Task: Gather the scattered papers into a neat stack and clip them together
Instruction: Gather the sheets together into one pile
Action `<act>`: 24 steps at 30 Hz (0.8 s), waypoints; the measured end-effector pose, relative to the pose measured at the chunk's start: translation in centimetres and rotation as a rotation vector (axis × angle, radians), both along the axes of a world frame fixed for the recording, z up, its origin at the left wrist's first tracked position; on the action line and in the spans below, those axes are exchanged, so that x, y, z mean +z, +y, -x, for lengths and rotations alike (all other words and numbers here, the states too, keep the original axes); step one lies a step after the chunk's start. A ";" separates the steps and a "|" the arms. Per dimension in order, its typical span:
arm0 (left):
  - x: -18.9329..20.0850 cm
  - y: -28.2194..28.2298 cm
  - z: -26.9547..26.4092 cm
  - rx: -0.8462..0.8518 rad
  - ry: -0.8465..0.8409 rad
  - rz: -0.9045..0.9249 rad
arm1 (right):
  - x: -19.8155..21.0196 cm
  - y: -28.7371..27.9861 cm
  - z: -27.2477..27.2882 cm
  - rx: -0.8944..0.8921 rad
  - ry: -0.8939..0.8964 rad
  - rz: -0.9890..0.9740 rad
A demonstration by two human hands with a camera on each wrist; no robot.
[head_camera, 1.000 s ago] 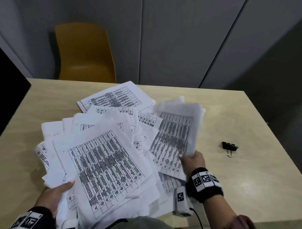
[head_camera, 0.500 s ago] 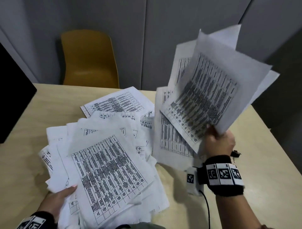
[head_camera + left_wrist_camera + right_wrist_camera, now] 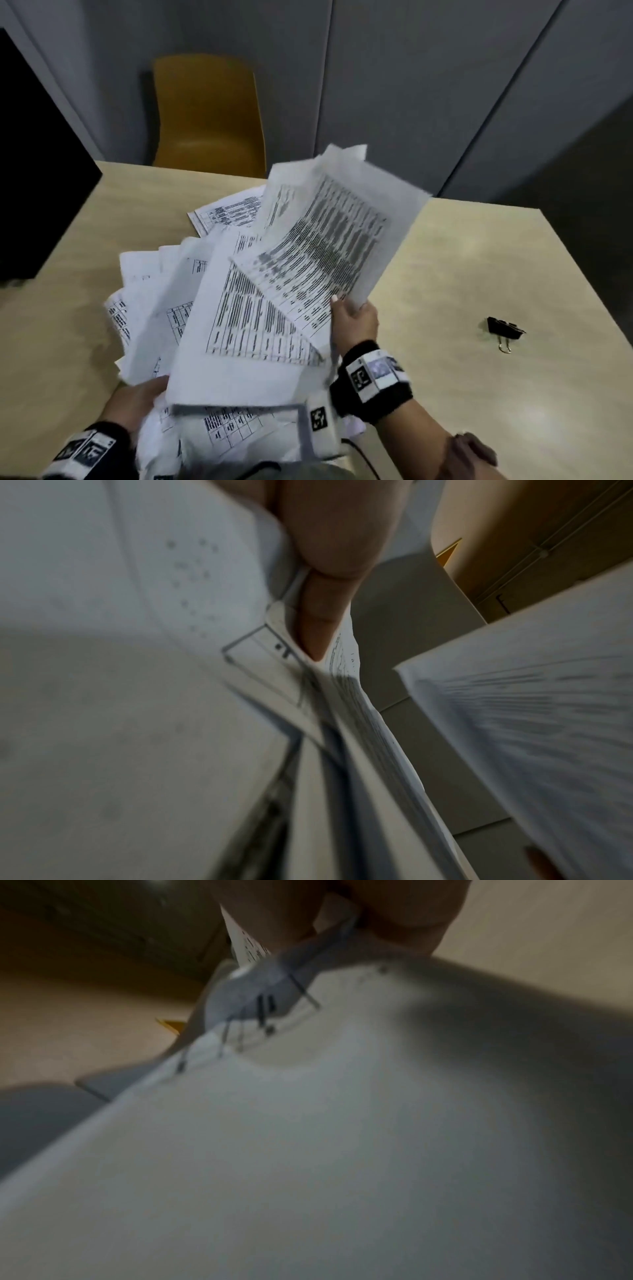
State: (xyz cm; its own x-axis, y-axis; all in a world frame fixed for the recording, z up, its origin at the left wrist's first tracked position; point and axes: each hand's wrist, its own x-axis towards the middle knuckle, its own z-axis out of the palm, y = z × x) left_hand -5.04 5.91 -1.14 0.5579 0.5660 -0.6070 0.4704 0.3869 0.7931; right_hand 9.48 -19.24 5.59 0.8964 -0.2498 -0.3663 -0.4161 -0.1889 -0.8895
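Printed white sheets lie in a loose pile on the left half of the pale wooden table. My right hand grips the lower edge of a few raised sheets, which tilt up over the pile. The left hand holds the pile's near edge, with its thumb pressed between sheets in the left wrist view. In the right wrist view the fingers pinch paper that fills the frame. A black binder clip rests on the table to the right, apart from both hands.
A yellow chair stands behind the table's far edge against grey wall panels. A black panel rises at the left edge of the table. The table's corner and right edge run close by the clip.
My right hand lifted a few sheets off the table high to the right, then swung them back left and lower over the pile. The left hand stays at the pile's near edge.
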 end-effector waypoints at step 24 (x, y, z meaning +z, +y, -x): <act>0.0 -0.2 0.8 0.001 -0.048 0.094 | -2.3 0.2 -2.3 0.675 0.024 0.374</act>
